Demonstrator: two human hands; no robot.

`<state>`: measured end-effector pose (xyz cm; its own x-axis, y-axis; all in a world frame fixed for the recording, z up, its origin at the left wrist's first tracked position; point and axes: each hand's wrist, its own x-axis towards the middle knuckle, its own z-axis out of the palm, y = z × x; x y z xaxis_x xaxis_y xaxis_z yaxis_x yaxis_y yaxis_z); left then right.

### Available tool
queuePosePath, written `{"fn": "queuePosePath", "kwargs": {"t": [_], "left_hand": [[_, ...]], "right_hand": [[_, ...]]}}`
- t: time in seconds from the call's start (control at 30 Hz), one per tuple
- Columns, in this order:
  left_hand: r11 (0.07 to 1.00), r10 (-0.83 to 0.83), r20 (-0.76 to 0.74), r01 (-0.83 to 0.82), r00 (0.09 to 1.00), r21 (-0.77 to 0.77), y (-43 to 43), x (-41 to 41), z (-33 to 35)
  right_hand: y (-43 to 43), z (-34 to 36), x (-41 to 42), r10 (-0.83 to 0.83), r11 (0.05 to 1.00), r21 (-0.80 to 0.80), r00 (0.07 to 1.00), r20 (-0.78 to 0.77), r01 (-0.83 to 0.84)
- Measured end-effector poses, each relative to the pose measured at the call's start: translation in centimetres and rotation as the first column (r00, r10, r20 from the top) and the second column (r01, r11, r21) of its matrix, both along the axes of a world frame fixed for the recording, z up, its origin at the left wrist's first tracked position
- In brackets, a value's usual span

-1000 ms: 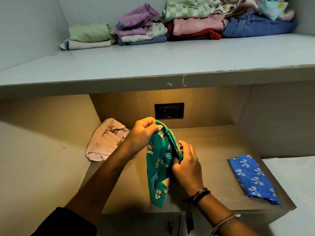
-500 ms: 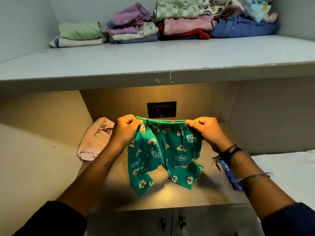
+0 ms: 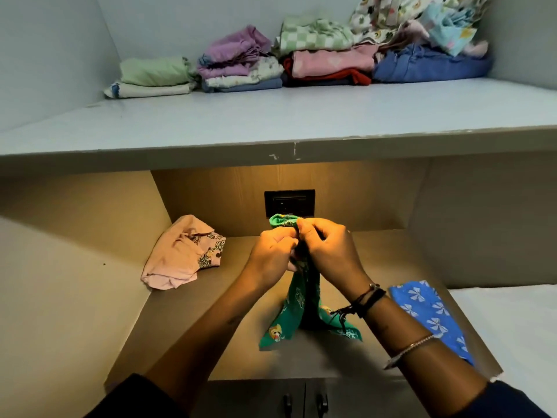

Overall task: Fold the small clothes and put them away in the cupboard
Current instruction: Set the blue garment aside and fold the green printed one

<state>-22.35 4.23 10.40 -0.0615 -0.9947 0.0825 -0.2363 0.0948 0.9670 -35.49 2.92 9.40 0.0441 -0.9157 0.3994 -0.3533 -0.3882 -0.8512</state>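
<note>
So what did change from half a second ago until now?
The left hand and right hand, then apart and holding the green shorts spread by the waistband, came together, so the shorts now hang folded in half, leg ends on the shelf. Both hands grip the waistband as before. The pink garment, the blue bow-print cloth and the folded piles above stayed in place.

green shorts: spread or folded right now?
Folded in half, not spread: left hand and right hand pinch the waistband ends together, so the green shorts hang as one narrow doubled strip.
</note>
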Motion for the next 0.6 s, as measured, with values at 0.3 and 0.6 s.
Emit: {"fn": "queuePosePath", "kwargs": {"t": [0.3,0.6], "left_hand": [[0.942,-0.074,0.430,0.205,0.900,-0.267,1.1,2.8,1.2],[0.964,-0.039,0.555,0.177,0.831,-0.197,0.9,3.5,3.3]], "right_hand": [[0.6,-1.0,-2.3,0.351,0.913,0.174,0.928,0.123,-0.369],[-0.9,0.8,-2.8,0.512,0.716,0.266,0.745,0.427,-0.645]]}}
